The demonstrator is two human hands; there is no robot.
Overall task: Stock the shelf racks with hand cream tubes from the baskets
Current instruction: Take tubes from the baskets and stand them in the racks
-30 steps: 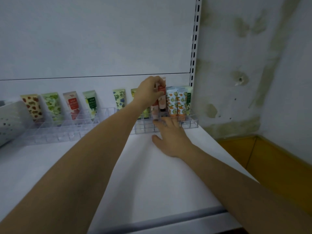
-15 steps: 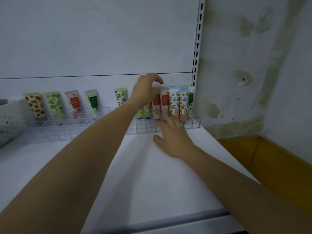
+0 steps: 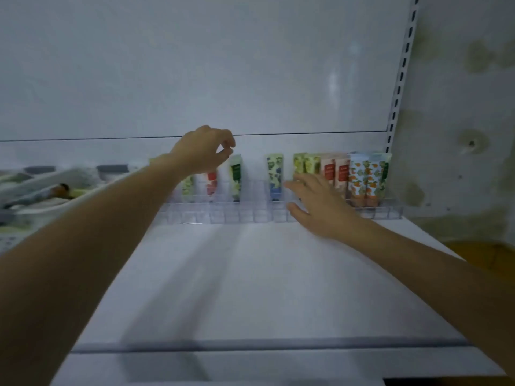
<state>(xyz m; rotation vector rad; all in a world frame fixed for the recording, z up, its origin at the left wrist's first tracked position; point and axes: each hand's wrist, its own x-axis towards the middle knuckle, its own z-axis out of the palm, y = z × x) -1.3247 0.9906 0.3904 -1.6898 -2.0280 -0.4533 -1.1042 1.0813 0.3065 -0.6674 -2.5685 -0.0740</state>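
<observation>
From the head view, the tubes (image 3: 337, 174) stand upright in the clear rack (image 3: 250, 217) at the back of the shelf (image 3: 250, 288), and more lie in the basket (image 3: 33, 207) at far left. The left hand (image 3: 204, 151) hovers above the rack, fingers curled, seemingly empty. The right hand (image 3: 320, 207) lies flat with its fingers extended, touching the rack. A careless left wrist could topple the lone tubes beneath it.

Orange-fruit tubes (image 3: 362, 178), white with green leaves, line up beside peach tubes (image 3: 335, 174) bearing red labels, a pale blue-flowered tube (image 3: 275, 174) and a green tube (image 3: 235, 176), its label seemingly dark green, in a clear rack (image 3: 250, 215) on a white shelf (image 3: 250, 274)
</observation>
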